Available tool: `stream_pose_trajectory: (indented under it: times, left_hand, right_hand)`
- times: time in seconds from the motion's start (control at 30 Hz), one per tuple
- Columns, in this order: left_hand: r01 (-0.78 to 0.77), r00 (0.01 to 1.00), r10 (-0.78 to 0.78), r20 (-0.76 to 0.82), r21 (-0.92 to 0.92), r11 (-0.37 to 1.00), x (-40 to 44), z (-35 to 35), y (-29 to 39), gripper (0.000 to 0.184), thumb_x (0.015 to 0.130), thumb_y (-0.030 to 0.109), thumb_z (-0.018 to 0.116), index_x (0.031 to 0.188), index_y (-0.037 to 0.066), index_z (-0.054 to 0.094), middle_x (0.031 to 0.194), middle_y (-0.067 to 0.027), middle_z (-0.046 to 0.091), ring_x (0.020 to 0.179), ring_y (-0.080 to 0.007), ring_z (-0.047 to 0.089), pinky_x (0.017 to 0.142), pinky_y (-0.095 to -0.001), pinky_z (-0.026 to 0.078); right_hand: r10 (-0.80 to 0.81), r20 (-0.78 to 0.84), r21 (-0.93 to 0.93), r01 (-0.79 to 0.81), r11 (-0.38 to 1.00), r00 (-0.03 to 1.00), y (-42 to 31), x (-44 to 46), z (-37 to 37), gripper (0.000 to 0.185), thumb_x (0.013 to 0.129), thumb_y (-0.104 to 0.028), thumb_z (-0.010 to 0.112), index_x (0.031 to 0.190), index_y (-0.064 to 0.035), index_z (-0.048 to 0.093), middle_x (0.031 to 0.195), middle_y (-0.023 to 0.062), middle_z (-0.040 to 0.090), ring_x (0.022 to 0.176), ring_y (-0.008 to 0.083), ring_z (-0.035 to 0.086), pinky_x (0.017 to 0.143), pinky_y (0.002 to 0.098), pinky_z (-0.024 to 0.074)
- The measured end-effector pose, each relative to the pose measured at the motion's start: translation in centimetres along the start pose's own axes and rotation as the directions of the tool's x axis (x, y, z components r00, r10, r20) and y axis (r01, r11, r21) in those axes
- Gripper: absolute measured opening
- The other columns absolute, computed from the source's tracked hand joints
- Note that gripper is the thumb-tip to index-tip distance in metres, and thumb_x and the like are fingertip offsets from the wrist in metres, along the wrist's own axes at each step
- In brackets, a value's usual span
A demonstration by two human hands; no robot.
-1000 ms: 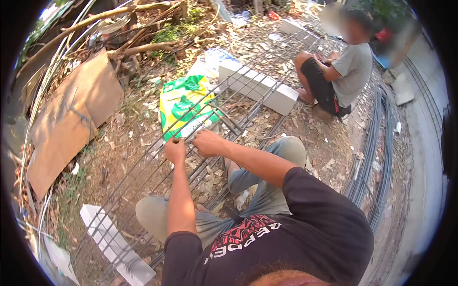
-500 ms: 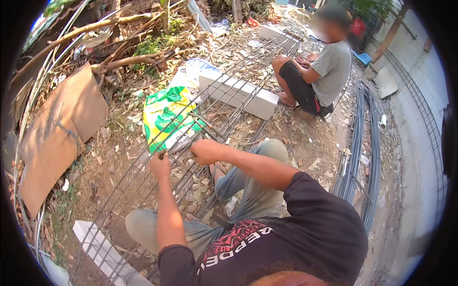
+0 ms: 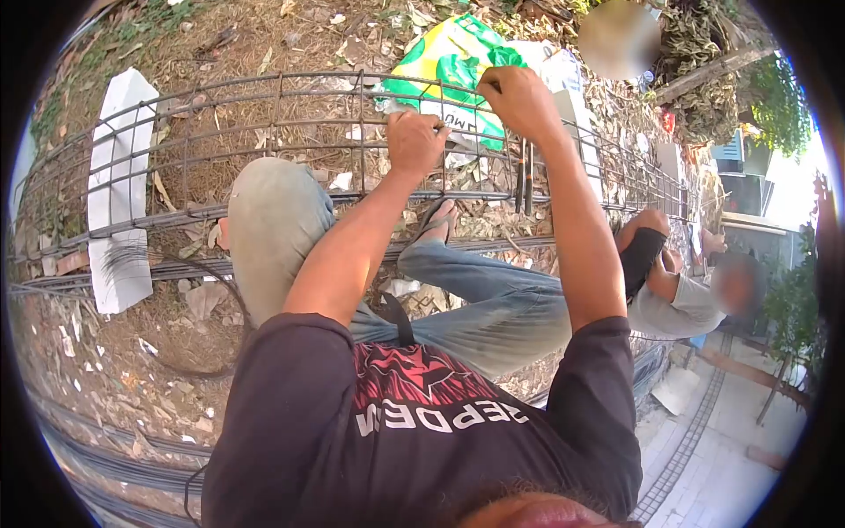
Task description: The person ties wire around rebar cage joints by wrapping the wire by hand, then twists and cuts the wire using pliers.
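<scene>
A long rebar cage stretches across in front of my knees, its bars crossed by square stirrups. My left hand is at the cage's middle bars, thumb and fingers pinched together. Farther right, my right hand is bent over the far top bar with its fingers curled into a pinch. Whatever either hand's fingertips grip is too small to make out. Below my right hand, a tool with two dark handles hangs at the cage; its head is hidden. A green, yellow and white plastic sack lies behind the bars.
White blocks support the cage. A loop of thin black wire lies beside my left knee. Another person crouches at the cage's right end. Bundles of steel bars lie lower left. Leaves and rubble cover the ground.
The view has turned, so the cage now runs across the picture. My hands are farther apart, the right one now over the far top bar. The black wire loop has come into view.
</scene>
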State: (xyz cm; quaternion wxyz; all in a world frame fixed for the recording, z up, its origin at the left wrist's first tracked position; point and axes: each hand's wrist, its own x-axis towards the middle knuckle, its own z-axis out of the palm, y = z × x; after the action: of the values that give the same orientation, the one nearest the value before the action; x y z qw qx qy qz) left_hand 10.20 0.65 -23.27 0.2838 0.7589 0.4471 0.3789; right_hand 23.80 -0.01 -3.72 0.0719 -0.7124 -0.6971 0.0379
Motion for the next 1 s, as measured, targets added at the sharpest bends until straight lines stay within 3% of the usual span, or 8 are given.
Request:
stream_pose_trajectory:
  times: [0.13, 0.37, 0.47, 0.57, 0.67, 0.77, 0.87, 1.0]
  left_hand:
    - [0.006, 1.0, -0.006, 0.0, -0.011, 1.0, 0.2, 0.3, 0.0, 0.018, 0.085, 0.032, 0.08, 0.087, 0.014, 0.083, 0.086, -0.0071, 0.077, 0.092, -0.0266, 0.066, 0.097, -0.041, 0.04]
    - [0.019, 0.999, -0.019, -0.027, 0.01, 1.0, 0.3, 0.6, 0.3, 0.012, 0.084, 0.027, 0.079, 0.083, 0.015, 0.081, 0.081, -0.0073, 0.075, 0.088, -0.0273, 0.065, 0.096, -0.0424, 0.04]
    - [0.038, 0.999, -0.037, -0.034, 0.025, 0.999, 0.4, 0.1, 0.8, 0.013, 0.084, 0.027, 0.08, 0.084, 0.015, 0.081, 0.079, -0.0094, 0.075, 0.089, -0.0278, 0.065, 0.096, -0.0425, 0.04]
    - [0.042, 0.998, -0.042, -0.051, 0.009, 0.999, 0.5, 0.4, 0.8, 0.014, 0.084, 0.027, 0.08, 0.084, 0.013, 0.081, 0.079, -0.0113, 0.074, 0.089, -0.0284, 0.066, 0.096, -0.0423, 0.041]
    - [0.049, 0.999, -0.049, -0.024, 0.004, 0.999, 0.6, 0.4, 0.4, 0.013, 0.082, 0.026, 0.081, 0.081, 0.013, 0.081, 0.077, -0.0108, 0.073, 0.087, -0.0273, 0.066, 0.094, -0.0417, 0.041]
    - [-0.002, 1.0, 0.001, -0.029, -0.038, 0.999, 0.8, 0.5, -0.3, 0.015, 0.084, 0.027, 0.08, 0.084, 0.011, 0.081, 0.078, -0.0122, 0.074, 0.084, -0.0291, 0.068, 0.093, -0.0423, 0.042]
    - [0.041, 0.995, -0.035, 0.092, -0.059, 0.997, 1.2, -0.8, 0.2, 0.018, 0.086, 0.027, 0.078, 0.089, 0.009, 0.081, 0.082, -0.0142, 0.075, 0.084, -0.0316, 0.071, 0.089, -0.0443, 0.046]
    - [0.252, 0.873, -0.213, 0.439, -0.033, 0.967, 4.2, -2.6, 0.5, 0.022, 0.087, 0.027, 0.075, 0.095, 0.008, 0.08, 0.089, -0.0162, 0.076, 0.084, -0.0337, 0.073, 0.082, -0.0464, 0.053]
  right_hand:
    - [-0.063, 0.107, -0.249, 0.088, 0.965, 0.992, 1.3, 2.3, 0.1, 0.021, 0.093, -0.024, 0.064, 0.093, -0.0079, 0.078, 0.092, 0.0162, 0.075, 0.089, 0.0386, 0.071, 0.079, 0.0493, 0.0553]
    - [-0.352, 0.21, -0.315, 0.404, 0.859, 0.912, -0.1, 4.4, 3.3, 0.023, 0.092, -0.032, 0.072, 0.103, -0.0137, 0.079, 0.104, 0.0035, 0.073, 0.105, 0.0264, 0.068, 0.1, 0.0443, 0.0485]
    - [-0.291, 0.33, -0.379, 0.408, 0.83, 0.898, 2.2, 6.0, 5.3, 0.022, 0.091, -0.032, 0.073, 0.098, -0.0116, 0.079, 0.099, 0.0061, 0.075, 0.101, 0.029, 0.071, 0.092, 0.0448, 0.0541]
    - [0.068, 0.347, -0.523, 0.133, 0.842, 0.935, 2.9, 4.6, 7.0, 0.016, 0.086, -0.012, 0.068, 0.097, -0.0108, 0.08, 0.087, 0.0118, 0.077, 0.092, 0.0307, 0.076, 0.085, 0.046, 0.058]
    - [0.111, 0.486, -0.503, 0.174, 0.846, 0.867, 4.0, 1.5, 8.4, 0.016, 0.085, -0.01, 0.065, 0.092, -0.0071, 0.079, 0.091, 0.0173, 0.077, 0.095, 0.032, 0.076, 0.08, 0.0452, 0.0596]
    - [-0.18, 0.684, -0.035, 0.278, 0.96, 0.707, 1.8, -0.3, 6.7, 0.023, 0.089, -0.017, 0.065, 0.1, -0.0018, 0.078, 0.081, 0.0167, 0.075, 0.074, 0.0302, 0.075, 0.067, 0.0422, 0.0582]
    - [-0.064, 0.557, 0.283, -0.116, 0.952, 0.828, 1.7, 0.7, 3.8, 0.029, 0.094, -0.023, 0.062, 0.105, -0.0003, 0.077, 0.08, 0.0139, 0.075, 0.07, 0.0217, 0.073, 0.063, 0.0359, 0.0562]
    - [0.125, 0.595, 0.664, -0.573, 0.481, 0.794, 2.9, -1.3, 1.5, 0.049, 0.108, -0.041, 0.052, 0.122, 0.0019, 0.071, 0.094, 0.0149, 0.077, 0.071, 0.0176, 0.072, 0.062, 0.0291, 0.0575]
